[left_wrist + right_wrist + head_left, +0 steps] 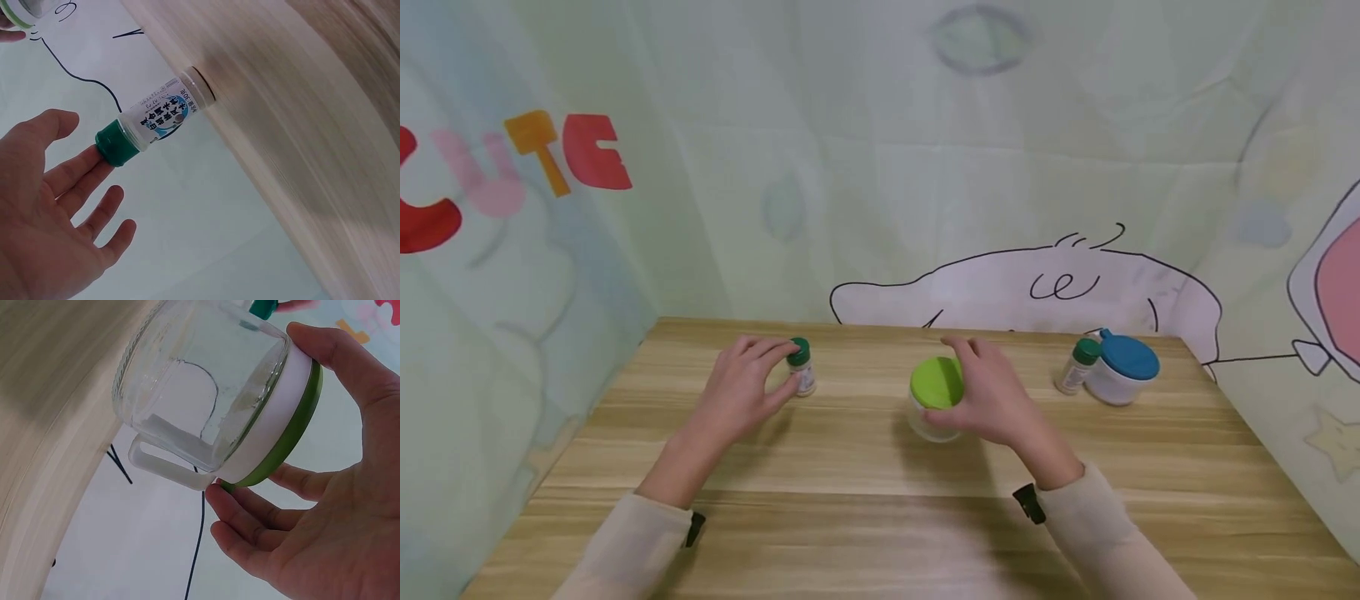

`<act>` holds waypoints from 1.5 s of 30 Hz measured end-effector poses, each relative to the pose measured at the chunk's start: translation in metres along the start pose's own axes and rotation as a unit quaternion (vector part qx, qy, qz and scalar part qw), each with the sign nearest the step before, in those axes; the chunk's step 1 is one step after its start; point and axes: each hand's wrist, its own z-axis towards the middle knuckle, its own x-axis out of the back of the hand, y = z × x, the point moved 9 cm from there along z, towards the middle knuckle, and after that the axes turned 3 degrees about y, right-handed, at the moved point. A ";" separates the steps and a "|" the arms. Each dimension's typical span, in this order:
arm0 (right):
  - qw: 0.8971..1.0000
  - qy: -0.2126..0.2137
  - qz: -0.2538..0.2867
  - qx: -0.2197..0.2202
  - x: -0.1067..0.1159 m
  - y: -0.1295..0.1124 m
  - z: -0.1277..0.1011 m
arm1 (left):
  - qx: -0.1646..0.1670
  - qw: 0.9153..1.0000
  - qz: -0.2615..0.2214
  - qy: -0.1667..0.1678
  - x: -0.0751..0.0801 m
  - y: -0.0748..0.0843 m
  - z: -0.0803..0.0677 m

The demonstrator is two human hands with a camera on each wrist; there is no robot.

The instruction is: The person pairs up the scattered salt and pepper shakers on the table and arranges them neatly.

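A small clear shaker bottle [803,377] with a green cap and printed label stands upright on the table. My left hand [56,194] has its fingertips against the green cap [117,144], while the thumb stays apart from the bottle in the left wrist view. Right of it, a clear jar [936,427] with a bright green lid [936,382] stands upright. Across that lid my right hand [996,396] grips, its thumb on the white rim [272,419] and its fingers round the opposite side. A pale handle [169,465] shows on the jar.
At the right of the wooden table [820,508], another green-capped shaker bottle [1078,367] stands close beside a white container [1112,387] with a blue lid [1129,357]. A printed curtain [880,167] hangs behind the table and along its sides.
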 end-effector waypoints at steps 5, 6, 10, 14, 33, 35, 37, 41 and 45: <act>1.000 -0.003 0.002 0.007 -0.005 -0.010 0.006 | -0.003 1.000 0.001 0.002 0.000 0.000 0.000; 1.000 -0.003 0.002 0.007 -0.006 -0.012 0.007 | -0.002 1.000 0.001 0.001 -0.001 0.000 -0.001; 1.000 -0.004 0.008 0.009 -0.010 -0.017 0.010 | -0.001 1.000 0.000 0.001 -0.003 0.000 -0.001; 1.000 -0.008 0.011 0.014 -0.013 -0.024 0.014 | 0.001 1.000 0.000 0.008 -0.002 -0.001 -0.001; 0.999 -0.023 0.033 0.037 -0.035 -0.043 0.031 | 0.002 1.000 0.006 0.013 -0.002 -0.001 -0.001; 0.998 -0.026 0.033 0.039 -0.038 -0.045 0.033 | 0.003 1.000 0.005 0.013 -0.002 -0.002 -0.001; 0.998 -0.028 0.033 0.037 -0.041 -0.047 0.035 | 0.004 1.000 0.005 0.013 -0.002 -0.002 -0.001; 0.998 -0.035 0.037 0.026 -0.048 -0.048 0.040 | 0.001 1.000 0.007 0.013 -0.001 -0.001 -0.001; 0.998 -0.041 0.041 0.028 -0.053 -0.051 0.045 | 0.003 1.000 0.007 0.008 -0.001 0.000 0.000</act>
